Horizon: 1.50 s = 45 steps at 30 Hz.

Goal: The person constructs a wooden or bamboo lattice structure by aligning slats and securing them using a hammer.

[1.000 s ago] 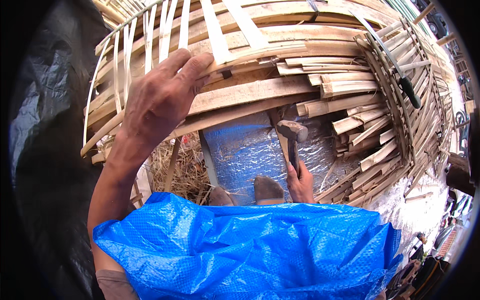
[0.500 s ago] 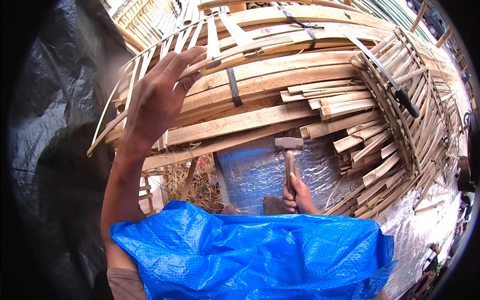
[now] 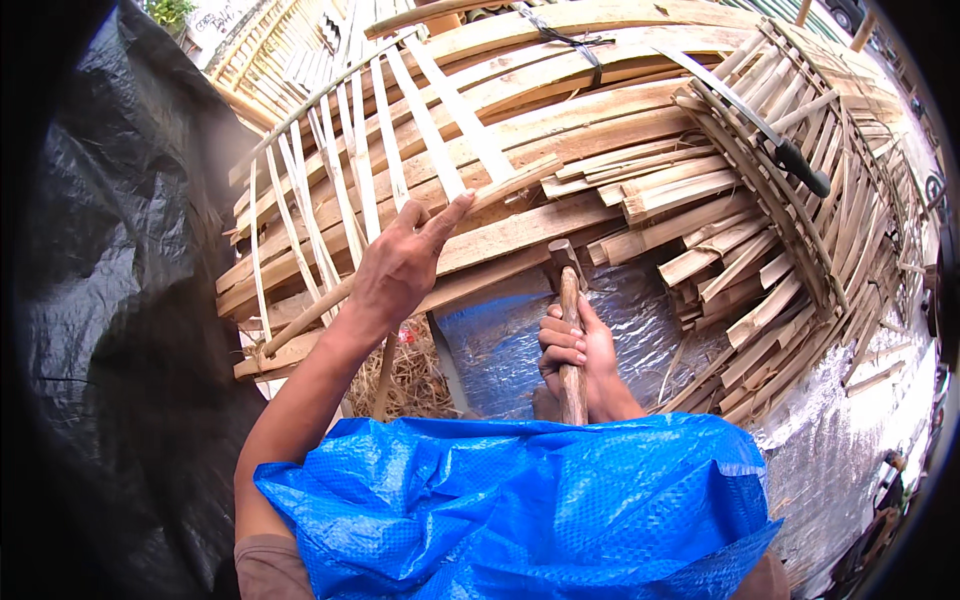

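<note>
My left hand (image 3: pixel 403 258) is closed on the near rail of a slatted bamboo frame (image 3: pixel 425 125), its index finger lying along the rail. Pale thin slats run from this rail up to a far rail, fanning out over the stacked boards. In my right hand (image 3: pixel 585 362) is a hammer (image 3: pixel 570 300), gripped round its wooden handle. The metal head points away from me, just short of the boards' near edge. My left palm and the underside of the rail are hidden.
Long wooden boards (image 3: pixel 560 225) lie stacked ahead, with split bamboo strips (image 3: pixel 740 270) piled to the right. A black-handled saw (image 3: pixel 745 110) rests on that pile. Blue sheeting (image 3: pixel 540 490) covers my lap. A dark tarp (image 3: pixel 130 300) hangs at left; straw (image 3: pixel 410 375) lies below.
My left hand has come down and to the right, and the frame's near rail has lowered toward the boards. My right hand has risen slightly, turning the hammer's head.
</note>
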{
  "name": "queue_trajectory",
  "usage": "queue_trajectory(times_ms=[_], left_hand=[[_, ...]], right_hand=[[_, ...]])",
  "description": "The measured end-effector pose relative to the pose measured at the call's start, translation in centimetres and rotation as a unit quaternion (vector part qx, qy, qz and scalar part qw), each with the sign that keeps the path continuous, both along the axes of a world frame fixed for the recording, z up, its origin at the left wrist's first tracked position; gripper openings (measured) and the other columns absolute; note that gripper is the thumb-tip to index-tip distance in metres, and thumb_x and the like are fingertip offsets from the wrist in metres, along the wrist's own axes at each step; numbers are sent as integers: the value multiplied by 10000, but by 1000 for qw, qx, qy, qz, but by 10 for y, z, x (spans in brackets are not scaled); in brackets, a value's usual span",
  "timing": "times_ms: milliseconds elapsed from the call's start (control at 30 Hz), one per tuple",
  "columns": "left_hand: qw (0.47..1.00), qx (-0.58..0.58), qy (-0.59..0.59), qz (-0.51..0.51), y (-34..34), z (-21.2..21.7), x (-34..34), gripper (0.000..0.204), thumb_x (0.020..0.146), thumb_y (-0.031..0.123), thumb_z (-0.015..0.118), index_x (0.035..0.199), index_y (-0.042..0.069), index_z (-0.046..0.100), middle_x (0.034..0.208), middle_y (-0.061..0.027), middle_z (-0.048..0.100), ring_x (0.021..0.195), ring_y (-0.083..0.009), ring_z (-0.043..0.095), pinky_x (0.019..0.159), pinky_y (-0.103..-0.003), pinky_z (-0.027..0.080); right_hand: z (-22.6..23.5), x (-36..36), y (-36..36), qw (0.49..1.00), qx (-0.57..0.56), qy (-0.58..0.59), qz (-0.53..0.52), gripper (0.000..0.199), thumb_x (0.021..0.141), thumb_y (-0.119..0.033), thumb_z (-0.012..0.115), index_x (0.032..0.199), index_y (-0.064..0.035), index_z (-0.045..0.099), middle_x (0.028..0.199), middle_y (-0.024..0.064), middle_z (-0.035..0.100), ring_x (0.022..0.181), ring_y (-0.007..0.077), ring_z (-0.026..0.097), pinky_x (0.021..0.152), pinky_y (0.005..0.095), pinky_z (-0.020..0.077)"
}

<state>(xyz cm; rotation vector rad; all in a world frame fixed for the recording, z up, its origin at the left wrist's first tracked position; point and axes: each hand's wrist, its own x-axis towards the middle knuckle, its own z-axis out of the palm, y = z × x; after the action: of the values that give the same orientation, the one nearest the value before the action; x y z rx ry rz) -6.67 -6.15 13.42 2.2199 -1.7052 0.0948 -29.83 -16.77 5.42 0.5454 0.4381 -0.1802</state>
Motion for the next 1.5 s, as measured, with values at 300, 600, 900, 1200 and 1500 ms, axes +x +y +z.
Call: queue_trajectory(times_ms=[300, 600, 900, 1200, 1500], left_hand=[[999, -31, 30, -24, 0, -32, 2, 634, 952, 19, 552, 1520, 286, 457, 825, -130, 499, 624, -294, 599, 571, -447, 530], [1000, 6, 18, -19, -5, -36, 0, 620, 947, -18, 538, 1509, 238, 479, 801, -119, 501, 625, -278, 582, 597, -444, 519], [998, -25, 18, -49, 1, -48, 9, 703, 907, -24, 524, 1536, 276, 427, 794, -116, 476, 565, -285, 565, 534, -451, 525], [998, -32, 16, -49, 16, -63, 0, 634, 942, 21, 560, 1514, 274, 459, 814, -108, 518, 585, -272, 589, 519, -429, 553], [997, -59, 22, -55, 17, -45, 12, 716, 894, -32, 556, 1528, 278, 442, 808, -93, 500, 577, -246, 578, 534, -417, 561]], right_hand=[[41, 8, -7, 981, -119, -137, 68, 440, 1073, -498, 408, 954, -80, 473, 595, -28, 336, 432, 57, 331, 311, 190, 303], [30, -5, -16, 996, -62, -36, 60, 436, 1079, -446, 425, 946, -33, 462, 608, -12, 351, 441, 61, 345, 314, 200, 314], [22, 0, -18, 984, -89, -128, 86, 445, 1080, -463, 405, 973, -35, 461, 614, -3, 358, 442, 72, 358, 313, 211, 335], [37, -3, -14, 983, -124, -64, 118, 434, 1068, -471, 431, 923, -64, 476, 581, -22, 334, 425, 63, 330, 315, 197, 304], [24, -7, -20, 987, -127, -36, 93, 406, 1064, -465, 444, 932, -83, 483, 584, -22, 338, 426, 66, 335, 307, 200, 305]])
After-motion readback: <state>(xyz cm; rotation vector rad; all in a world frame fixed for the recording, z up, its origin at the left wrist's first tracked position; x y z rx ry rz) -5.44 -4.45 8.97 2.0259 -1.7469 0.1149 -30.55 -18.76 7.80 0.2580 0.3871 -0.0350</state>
